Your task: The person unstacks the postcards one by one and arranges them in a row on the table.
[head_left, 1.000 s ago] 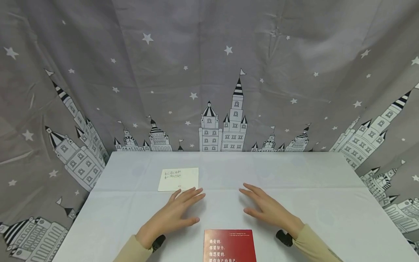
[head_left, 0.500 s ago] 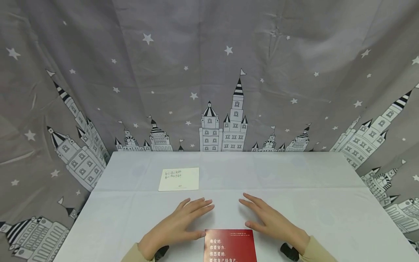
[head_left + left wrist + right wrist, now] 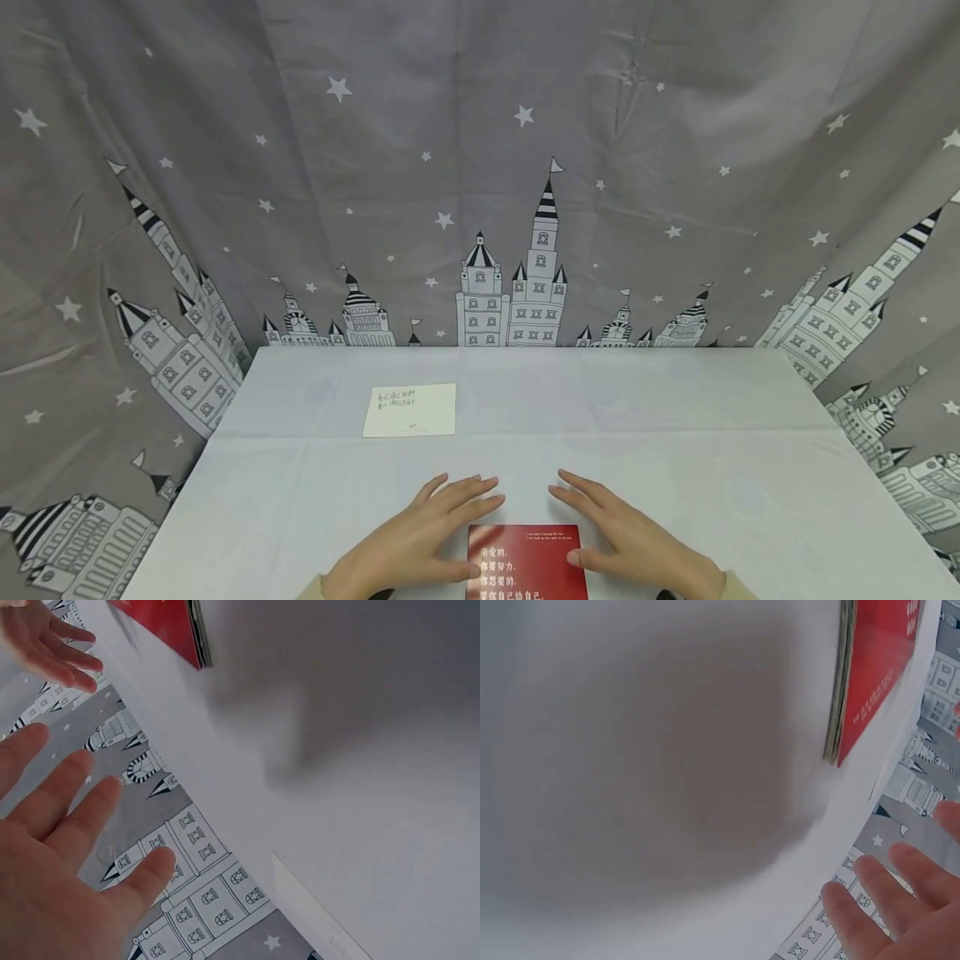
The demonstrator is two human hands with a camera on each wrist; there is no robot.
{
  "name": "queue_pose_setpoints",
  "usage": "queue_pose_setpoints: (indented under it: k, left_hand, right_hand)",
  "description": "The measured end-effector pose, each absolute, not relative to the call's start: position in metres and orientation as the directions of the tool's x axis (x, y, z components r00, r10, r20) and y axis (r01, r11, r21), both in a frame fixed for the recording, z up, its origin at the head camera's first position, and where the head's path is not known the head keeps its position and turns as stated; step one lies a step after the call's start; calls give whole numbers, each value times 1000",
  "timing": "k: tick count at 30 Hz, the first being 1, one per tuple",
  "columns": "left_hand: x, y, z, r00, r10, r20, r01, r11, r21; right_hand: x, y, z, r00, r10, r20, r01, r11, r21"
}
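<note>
A stack of cards (image 3: 528, 560) with a red top card and white Chinese lettering lies at the table's near edge; its layered side shows in the right wrist view. My left hand (image 3: 423, 537) hovers at its left side, fingers spread, the thumb tip overlapping the red card's left edge in the head view. On the other side my right hand (image 3: 630, 537) is held likewise, its thumb tip over the right edge. Neither hand grips anything. Farther back on the left lies a cream card (image 3: 411, 412) with handwritten lines.
A white cloth covers the table (image 3: 675, 467), with a crease running across it. Behind and at both sides hangs a grey curtain (image 3: 480, 108) printed with stars and castles.
Both hands have drawn back toward the near edge, and the left has also shifted right, so they now flank the red stack. The cards have stayed in place.
</note>
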State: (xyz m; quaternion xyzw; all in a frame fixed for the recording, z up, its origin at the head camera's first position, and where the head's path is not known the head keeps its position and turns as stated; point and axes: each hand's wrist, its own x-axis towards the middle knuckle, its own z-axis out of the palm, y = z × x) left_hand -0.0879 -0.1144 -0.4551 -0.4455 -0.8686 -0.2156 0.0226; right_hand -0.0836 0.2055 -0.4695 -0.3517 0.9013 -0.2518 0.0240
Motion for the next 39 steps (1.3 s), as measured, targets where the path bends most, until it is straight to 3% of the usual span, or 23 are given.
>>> queue_pose_setpoints:
  k: [10,17,27,39]
  left_hand:
    - [-69,-107,-466,-637,764,100,720,544,431]
    - [-59,-104,-470,-641,768,17,688,565,455]
    - [-58,-100,-479,-598,801,42,757,547,358]
    - [-57,-99,-486,-600,795,88,780,557,286]
  right_hand:
    - [-70,202,-471,-771,-630,-99,-424,622,-658]
    - [-59,202,-478,-744,-662,-91,-511,651,-561]
    - [-51,201,-491,-730,-684,-1,-595,636,-491]
    - [-47,199,-498,-741,-670,45,-616,652,-442]
